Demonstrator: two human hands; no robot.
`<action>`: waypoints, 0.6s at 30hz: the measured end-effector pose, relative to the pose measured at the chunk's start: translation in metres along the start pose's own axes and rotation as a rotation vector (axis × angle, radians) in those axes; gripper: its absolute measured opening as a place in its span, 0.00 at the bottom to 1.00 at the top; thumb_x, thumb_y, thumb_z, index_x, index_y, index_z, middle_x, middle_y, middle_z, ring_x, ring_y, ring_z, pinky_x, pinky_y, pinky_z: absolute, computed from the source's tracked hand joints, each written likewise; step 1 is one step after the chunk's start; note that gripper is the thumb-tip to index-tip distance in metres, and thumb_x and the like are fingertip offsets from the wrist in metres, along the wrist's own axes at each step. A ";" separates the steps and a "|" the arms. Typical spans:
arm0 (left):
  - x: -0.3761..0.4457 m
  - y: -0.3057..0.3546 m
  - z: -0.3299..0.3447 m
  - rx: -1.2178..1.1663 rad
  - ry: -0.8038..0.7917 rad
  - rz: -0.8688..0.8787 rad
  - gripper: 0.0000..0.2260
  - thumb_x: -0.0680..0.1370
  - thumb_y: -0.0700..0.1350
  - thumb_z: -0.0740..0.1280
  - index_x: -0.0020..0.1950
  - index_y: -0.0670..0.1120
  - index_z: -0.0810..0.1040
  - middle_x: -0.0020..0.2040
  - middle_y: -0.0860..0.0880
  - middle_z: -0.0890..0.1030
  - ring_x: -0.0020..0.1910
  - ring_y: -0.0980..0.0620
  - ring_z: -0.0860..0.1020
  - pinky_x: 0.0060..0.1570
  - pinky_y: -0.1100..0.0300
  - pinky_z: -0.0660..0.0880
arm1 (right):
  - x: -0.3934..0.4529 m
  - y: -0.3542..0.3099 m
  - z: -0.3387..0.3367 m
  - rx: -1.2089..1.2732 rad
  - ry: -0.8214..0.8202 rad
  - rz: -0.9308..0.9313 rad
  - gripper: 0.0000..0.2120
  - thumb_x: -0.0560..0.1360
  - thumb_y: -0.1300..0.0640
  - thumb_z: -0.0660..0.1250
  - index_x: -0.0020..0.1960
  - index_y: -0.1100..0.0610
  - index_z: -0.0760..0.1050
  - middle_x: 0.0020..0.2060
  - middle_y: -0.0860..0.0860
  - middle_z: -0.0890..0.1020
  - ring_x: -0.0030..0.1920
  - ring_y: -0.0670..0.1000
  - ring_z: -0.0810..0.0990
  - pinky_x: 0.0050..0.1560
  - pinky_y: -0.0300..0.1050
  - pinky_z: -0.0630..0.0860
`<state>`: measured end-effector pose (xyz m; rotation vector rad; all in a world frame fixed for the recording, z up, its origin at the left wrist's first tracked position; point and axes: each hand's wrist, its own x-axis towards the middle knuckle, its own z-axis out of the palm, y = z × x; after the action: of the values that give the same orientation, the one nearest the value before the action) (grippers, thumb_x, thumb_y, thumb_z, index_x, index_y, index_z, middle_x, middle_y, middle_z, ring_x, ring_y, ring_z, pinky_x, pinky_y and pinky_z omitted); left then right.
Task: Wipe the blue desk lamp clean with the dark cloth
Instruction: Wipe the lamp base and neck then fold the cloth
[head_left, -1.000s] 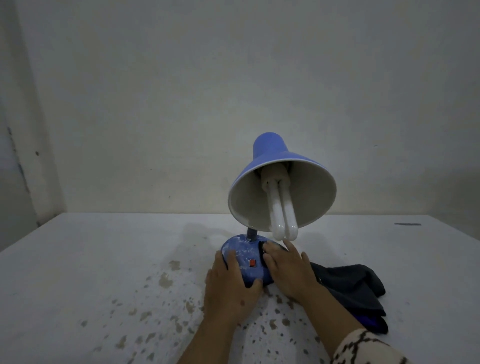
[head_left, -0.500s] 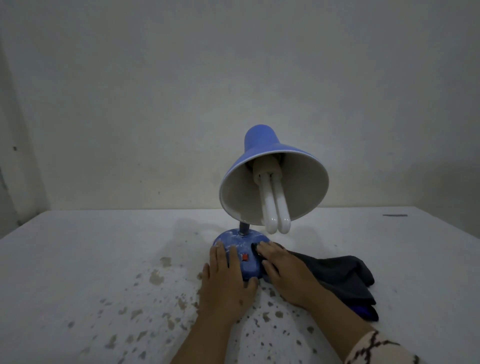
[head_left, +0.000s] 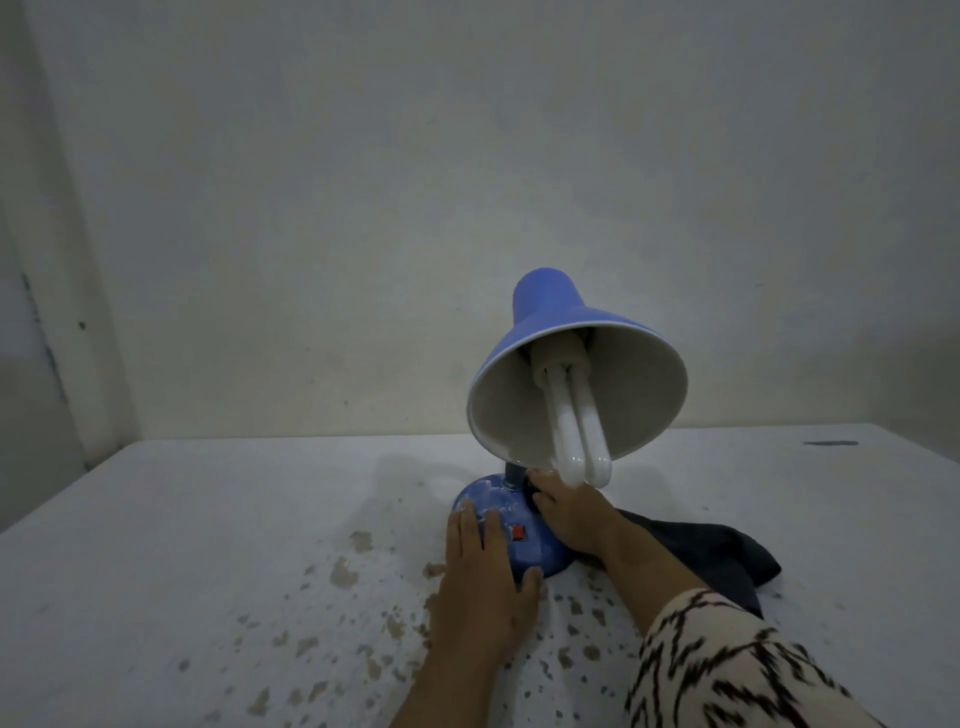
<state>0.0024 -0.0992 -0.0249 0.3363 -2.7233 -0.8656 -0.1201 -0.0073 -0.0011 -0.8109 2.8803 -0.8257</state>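
Note:
The blue desk lamp stands on the white table, its shade tilted toward me with a white tube bulb inside. Its round blue base carries a small red switch. My left hand rests flat on the near left of the base, fingers straight, thumb against the front edge. My right hand presses the dark cloth against the right side of the base near the stem. The cloth trails out to the right behind my wrist; the part under my fingers is mostly hidden.
The white table has brown chipped spots across its near middle. A plain wall rises right behind the lamp, and a corner edge stands at the far left. A small dark mark lies at the table's far right.
My right hand with the cloth has slid farther back along the base toward the stem. My left hand has stayed on the base. The camera view shifted slightly.

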 end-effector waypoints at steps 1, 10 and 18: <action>0.000 0.000 0.000 -0.001 -0.001 0.001 0.34 0.79 0.55 0.57 0.77 0.46 0.40 0.77 0.47 0.37 0.77 0.49 0.38 0.75 0.59 0.44 | -0.004 -0.001 -0.001 0.008 0.010 -0.011 0.14 0.79 0.58 0.55 0.60 0.61 0.71 0.58 0.60 0.77 0.58 0.59 0.76 0.63 0.52 0.71; 0.000 -0.001 0.001 -0.019 0.018 0.002 0.33 0.79 0.54 0.58 0.77 0.47 0.43 0.78 0.47 0.39 0.77 0.49 0.40 0.74 0.59 0.46 | -0.054 -0.007 -0.009 -0.019 0.023 -0.187 0.19 0.80 0.61 0.54 0.70 0.58 0.65 0.70 0.52 0.68 0.71 0.49 0.64 0.63 0.25 0.48; 0.000 -0.005 -0.002 -0.046 0.004 0.034 0.32 0.80 0.52 0.58 0.76 0.47 0.44 0.77 0.47 0.38 0.77 0.49 0.39 0.75 0.58 0.44 | -0.087 -0.010 0.003 -0.063 0.101 -0.201 0.21 0.78 0.54 0.60 0.70 0.50 0.64 0.70 0.46 0.68 0.71 0.44 0.63 0.69 0.32 0.52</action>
<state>0.0035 -0.1047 -0.0261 0.2814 -2.6926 -0.9160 -0.0398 0.0265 -0.0077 -1.1123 2.9615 -0.8185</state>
